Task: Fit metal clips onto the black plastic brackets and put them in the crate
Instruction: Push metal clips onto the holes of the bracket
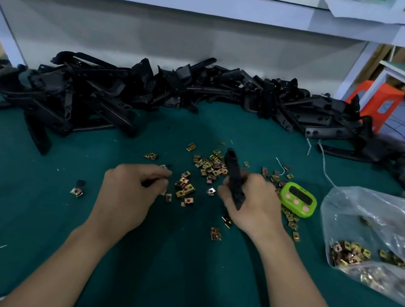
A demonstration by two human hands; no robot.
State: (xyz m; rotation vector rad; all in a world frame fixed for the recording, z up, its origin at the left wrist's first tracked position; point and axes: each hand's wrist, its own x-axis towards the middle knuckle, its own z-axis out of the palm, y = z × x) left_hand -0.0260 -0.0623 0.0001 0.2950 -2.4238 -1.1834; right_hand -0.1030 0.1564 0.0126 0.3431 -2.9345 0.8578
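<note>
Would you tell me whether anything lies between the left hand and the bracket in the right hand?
Only loose metal clips lie flat on the mat between the left hand and the black bracket that the right hand grips; nothing taller blocks the gap.

1 black plastic bracket point(233, 178), long and narrow, stands tilted, gripped by the right hand point(251, 203). Many more brackets point(152, 92) lie heaped in a tangled row along the far side of the green desk point(181, 266). Small brass-coloured metal clips point(208, 165) lie scattered loose around the held bracket, and more sit in a clear plastic bag point(367, 226) at right.
</note>
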